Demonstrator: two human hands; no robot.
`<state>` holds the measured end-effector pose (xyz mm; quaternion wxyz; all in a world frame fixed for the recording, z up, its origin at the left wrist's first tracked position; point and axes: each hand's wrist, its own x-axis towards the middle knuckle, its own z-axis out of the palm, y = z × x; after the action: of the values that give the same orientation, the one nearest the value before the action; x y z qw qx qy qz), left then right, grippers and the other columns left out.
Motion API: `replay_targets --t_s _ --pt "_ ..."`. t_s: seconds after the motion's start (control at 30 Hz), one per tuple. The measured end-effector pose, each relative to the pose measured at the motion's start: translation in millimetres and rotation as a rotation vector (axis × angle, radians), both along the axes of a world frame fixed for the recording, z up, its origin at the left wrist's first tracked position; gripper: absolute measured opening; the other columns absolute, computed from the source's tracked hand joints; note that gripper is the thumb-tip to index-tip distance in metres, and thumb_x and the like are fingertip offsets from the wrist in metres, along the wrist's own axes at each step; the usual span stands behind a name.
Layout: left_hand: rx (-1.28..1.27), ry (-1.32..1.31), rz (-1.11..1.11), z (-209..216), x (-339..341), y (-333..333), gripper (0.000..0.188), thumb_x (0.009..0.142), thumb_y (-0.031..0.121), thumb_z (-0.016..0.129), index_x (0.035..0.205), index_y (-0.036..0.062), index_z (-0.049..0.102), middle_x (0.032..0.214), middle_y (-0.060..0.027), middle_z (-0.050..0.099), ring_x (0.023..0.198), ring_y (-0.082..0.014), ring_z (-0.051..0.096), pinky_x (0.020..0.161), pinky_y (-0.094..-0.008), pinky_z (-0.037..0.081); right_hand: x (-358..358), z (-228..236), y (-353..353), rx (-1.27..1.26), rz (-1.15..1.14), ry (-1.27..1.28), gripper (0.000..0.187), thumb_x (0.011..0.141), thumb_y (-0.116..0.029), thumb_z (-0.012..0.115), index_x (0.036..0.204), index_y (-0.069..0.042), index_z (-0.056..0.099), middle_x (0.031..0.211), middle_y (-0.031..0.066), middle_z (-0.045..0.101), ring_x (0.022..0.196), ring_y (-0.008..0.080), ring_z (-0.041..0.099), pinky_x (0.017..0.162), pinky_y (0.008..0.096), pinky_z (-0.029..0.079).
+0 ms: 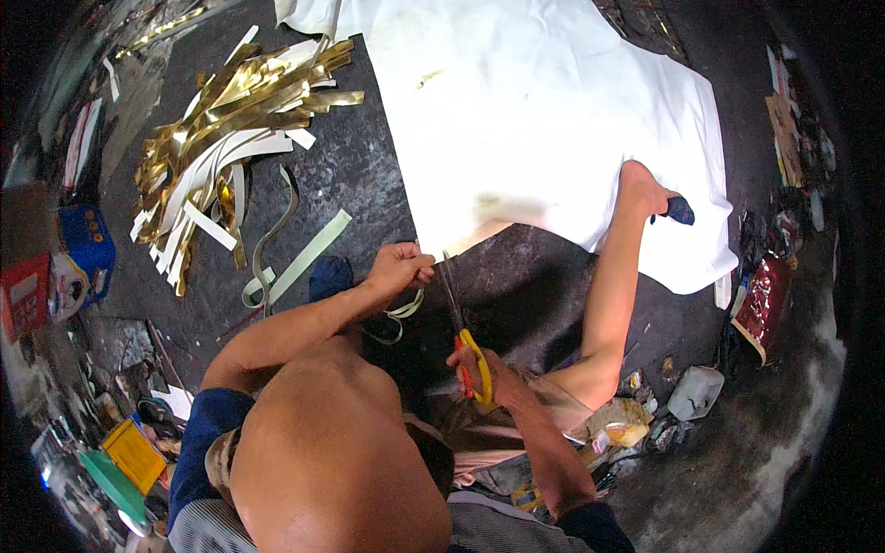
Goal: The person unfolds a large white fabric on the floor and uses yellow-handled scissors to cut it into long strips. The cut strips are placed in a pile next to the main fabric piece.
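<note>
A large white sheet [544,101] of leather-like material spreads over the dark surface. My left hand [401,267] is closed, its fingertips pinching the sheet's near left corner. A thin pale strip [406,309] curls below that hand. My right hand [487,373] grips scissors [459,313] with yellow and red handles. Their blades point away from me and reach the sheet's near edge beside my left fingers. How far the blades are apart is hard to see. My foot [647,192] rests on the sheet's right part.
A pile of gold and white strips [240,138] lies at the far left, with loose pale strips [309,253] nearer. Blue and red boxes [85,253] stand at the left edge. On the right are a dark red packet [765,309] and a clear plastic container [695,394].
</note>
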<state>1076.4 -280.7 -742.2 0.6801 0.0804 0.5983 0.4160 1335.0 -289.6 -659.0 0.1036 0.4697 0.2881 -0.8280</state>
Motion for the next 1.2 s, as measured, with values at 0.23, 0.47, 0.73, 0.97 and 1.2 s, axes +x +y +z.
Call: replay_targets --t_s 0.23,0.47,0.73,0.97,1.2 --pt "0.052 0.039 -0.056 4.8 -1.4 -4.8 0.017 0.087 0.013 0.068 0.074 0.0054 0.061 0.070 -0.0028 0.064 0.061 -0.0102 0.059 0.057 -0.0264 0.050 -27.9 -21.2 13.8 0.137 0.118 -0.095 0.042 0.096 -0.042 0.057 0.111 -0.003 0.061 0.093 0.0018 0.069 0.075 0.0111 0.063 0.065 0.0290 0.051" --pt "0.057 0.025 -0.037 0.3 -0.6 -6.9 0.017 0.087 0.014 0.068 0.075 0.0051 0.062 0.069 -0.0020 0.064 0.060 -0.0098 0.058 0.056 -0.0258 0.048 -29.8 -29.3 13.6 0.283 0.152 -0.067 0.031 0.098 -0.027 0.053 0.100 0.002 0.063 0.091 0.0088 0.069 0.079 0.0192 0.064 0.071 0.0336 0.050" --pt "0.059 -0.006 -0.024 1.7 2.2 -6.5 0.016 0.087 0.014 0.068 0.075 0.0049 0.061 0.068 -0.0021 0.063 0.059 -0.0109 0.059 0.055 -0.0257 0.050 -7.1 -70.8 6.1 -0.305 -0.356 0.140 0.027 0.096 -0.027 0.057 0.108 -0.002 0.060 0.087 0.0060 0.068 0.071 0.0135 0.065 0.058 0.0243 0.055" --pt "0.037 -0.014 -0.025 -1.8 1.4 -5.4 0.017 0.086 0.013 0.069 0.073 0.0052 0.061 0.066 -0.0020 0.062 0.057 -0.0114 0.058 0.054 -0.0258 0.049 -42.4 -19.8 17.4 0.001 -0.203 -0.066 0.044 0.084 -0.049 0.069 0.083 -0.006 0.058 0.061 -0.0020 0.050 0.043 0.0087 0.047 0.040 0.0250 0.042" --pt "0.054 -0.006 -0.088 1.1 -4.0 -0.7 0.015 0.086 0.014 0.069 0.076 0.0055 0.061 0.069 -0.0026 0.062 0.059 -0.0112 0.059 0.056 -0.0263 0.052 -41.9 -18.1 23.2 0.226 0.062 -0.169 0.021 0.093 -0.027 0.063 0.093 -0.006 0.069 0.061 -0.0010 0.058 0.051 0.0083 0.054 0.043 0.0264 0.040"
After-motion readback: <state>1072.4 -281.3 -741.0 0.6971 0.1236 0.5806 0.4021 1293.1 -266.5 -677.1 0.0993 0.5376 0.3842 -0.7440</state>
